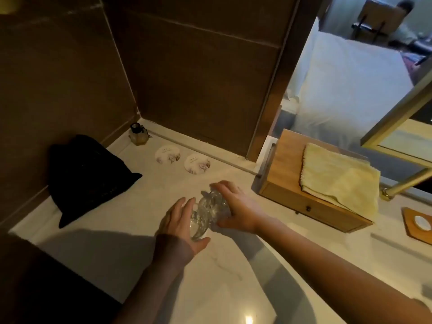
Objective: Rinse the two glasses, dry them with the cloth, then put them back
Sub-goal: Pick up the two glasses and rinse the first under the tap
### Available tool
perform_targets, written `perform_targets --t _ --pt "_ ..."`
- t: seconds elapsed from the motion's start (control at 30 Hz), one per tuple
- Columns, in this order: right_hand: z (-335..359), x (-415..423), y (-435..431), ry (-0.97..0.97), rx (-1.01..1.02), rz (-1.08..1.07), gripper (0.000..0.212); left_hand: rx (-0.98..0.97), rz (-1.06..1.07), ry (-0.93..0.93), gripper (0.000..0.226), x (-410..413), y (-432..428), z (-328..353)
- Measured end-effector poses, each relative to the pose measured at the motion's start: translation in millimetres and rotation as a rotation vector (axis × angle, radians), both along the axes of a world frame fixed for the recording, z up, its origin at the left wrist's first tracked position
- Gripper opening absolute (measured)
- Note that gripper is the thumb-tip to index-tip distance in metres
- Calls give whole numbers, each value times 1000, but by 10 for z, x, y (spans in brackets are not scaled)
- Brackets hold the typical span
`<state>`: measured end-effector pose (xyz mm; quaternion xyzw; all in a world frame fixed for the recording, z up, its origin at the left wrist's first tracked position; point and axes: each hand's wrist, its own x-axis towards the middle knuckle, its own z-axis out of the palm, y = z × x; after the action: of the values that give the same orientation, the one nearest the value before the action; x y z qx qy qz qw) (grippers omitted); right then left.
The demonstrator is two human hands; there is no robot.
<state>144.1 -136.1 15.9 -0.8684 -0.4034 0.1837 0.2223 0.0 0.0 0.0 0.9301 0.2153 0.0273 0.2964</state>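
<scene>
Two clear cut-glass tumblers are held close together above the white marble counter (112,242). My left hand (180,220) grips one glass (198,226), fingers and thumb curled round its side. My right hand (238,206) grips the other glass (214,202), which is tilted toward the far left. The two glasses touch or nearly touch. A pale yellow cloth (339,176) lies folded on a wooden drawer box (313,211) to the right. Two round white coasters, one (167,154) and another (196,163), lie bare near the back wall.
A black fabric bag (86,174) leans against the left wall. A small amber bottle (138,134) stands in the back corner. A wooden soap dish (418,222) sits at the far right. A brass-framed mirror (397,113) rises behind the drawer box.
</scene>
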Motion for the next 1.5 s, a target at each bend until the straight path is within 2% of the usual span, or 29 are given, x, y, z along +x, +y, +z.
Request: perform_targets --t 0.13,0.43,0.63,0.9,1.17,1.5 --pt "-56 22 9 -40 -49 21 91 44 -45 -55 86 75 53 -39" --pt "145 -17 -572 -53 -107 19 91 84 -153 152 69 35 -228 186" --pt "230 -145 -1548 -116 -216 -12 92 125 -242 138 68 -107 -774 277" --pt "211 -225 -2550 -44 -225 -33 88 64 -218 135 68 -321 -1761 244" --pt "29 -208 -3052 -45 -163 61 89 76 -184 131 72 -351 -2545 232" --pt "-124 -214 -3191 -60 -56 67 94 83 -73 141 72 -371 -2856 147"
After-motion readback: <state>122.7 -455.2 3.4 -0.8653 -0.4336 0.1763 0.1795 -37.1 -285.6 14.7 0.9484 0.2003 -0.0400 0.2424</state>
